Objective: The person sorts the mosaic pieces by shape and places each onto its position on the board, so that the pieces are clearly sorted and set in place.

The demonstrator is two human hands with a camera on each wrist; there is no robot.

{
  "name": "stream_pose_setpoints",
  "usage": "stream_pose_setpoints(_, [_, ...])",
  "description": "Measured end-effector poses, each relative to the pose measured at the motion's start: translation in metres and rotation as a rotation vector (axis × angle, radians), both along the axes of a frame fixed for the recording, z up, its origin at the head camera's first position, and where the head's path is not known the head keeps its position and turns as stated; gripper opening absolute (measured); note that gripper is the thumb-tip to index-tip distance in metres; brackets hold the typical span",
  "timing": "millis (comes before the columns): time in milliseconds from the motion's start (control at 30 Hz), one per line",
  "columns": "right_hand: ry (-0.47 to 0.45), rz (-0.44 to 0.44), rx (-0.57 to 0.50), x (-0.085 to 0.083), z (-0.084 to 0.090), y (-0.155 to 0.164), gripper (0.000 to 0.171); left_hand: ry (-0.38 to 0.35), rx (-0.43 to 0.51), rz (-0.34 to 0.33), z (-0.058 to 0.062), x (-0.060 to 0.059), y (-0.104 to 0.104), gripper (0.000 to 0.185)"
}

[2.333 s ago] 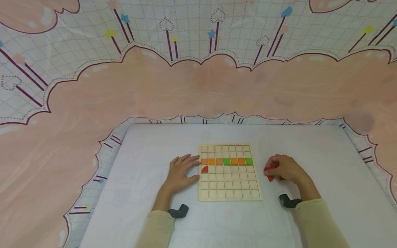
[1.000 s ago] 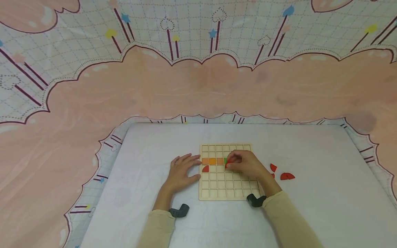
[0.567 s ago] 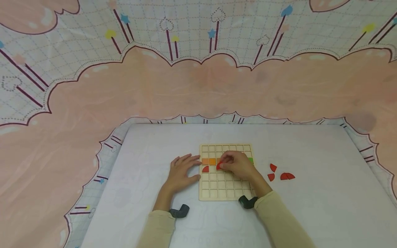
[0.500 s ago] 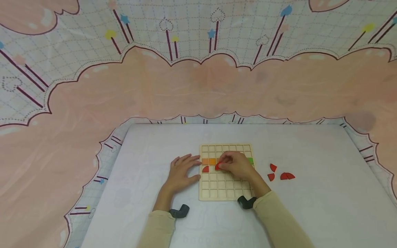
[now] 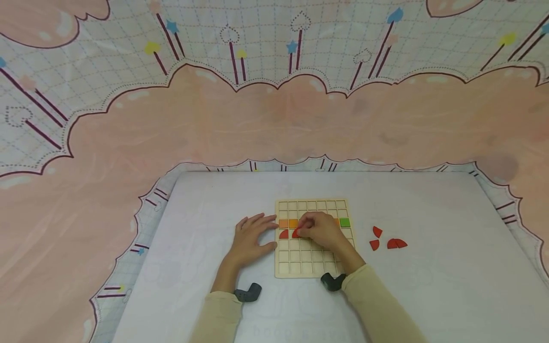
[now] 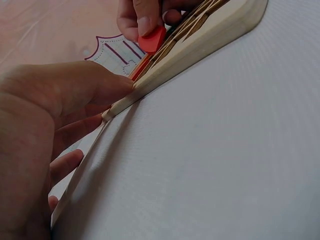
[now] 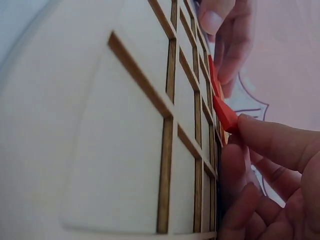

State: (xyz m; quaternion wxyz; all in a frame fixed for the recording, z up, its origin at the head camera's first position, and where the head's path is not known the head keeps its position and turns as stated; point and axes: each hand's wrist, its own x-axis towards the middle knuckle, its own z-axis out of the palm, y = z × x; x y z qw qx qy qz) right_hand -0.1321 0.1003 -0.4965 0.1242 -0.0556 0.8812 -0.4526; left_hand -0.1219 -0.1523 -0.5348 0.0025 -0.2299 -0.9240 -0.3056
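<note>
My right hand (image 5: 319, 231) pinches a red quarter-circle tile (image 5: 294, 234) between thumb and fingers. This tile (image 7: 226, 116) is tilted just above the wooden grid board (image 5: 306, 269), at the second cell of the fourth row. A similar red tile (image 5: 284, 234) lies in the first cell of that row. My left hand (image 5: 246, 245) rests along the board's left edge, fingers spread, with thumb and fingertips touching the side. Orange tiles (image 5: 283, 223) and a green tile (image 5: 345, 222) show in the row above; the right hand hides the middle of that row.
Several loose red quarter-circle tiles (image 5: 377, 232) lie right of the board on the white tabletop (image 5: 206, 200). Behind the table hangs a patterned pink and white cloth (image 5: 291, 124). Dark devices (image 5: 248, 292) are strapped to both wrists.
My right hand has carried a red tile from the loose pile leftward over the board, down to the cell beside the first red tile. The left hand has stayed in place.
</note>
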Motion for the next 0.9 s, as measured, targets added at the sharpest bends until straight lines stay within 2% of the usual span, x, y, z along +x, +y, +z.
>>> stream_pose_setpoints(533, [-0.025, -0.019, 0.045, 0.0013, -0.002, -0.0022, 0.01, -0.036, -0.037, 0.004, -0.0034, -0.0031, -0.0021, 0.046])
stream_pose_setpoints(900, [0.038, -0.03, 0.155, 0.0025, -0.0018, -0.0073, 0.008, -0.014, -0.015, 0.002, -0.0009, -0.0024, -0.001, 0.046])
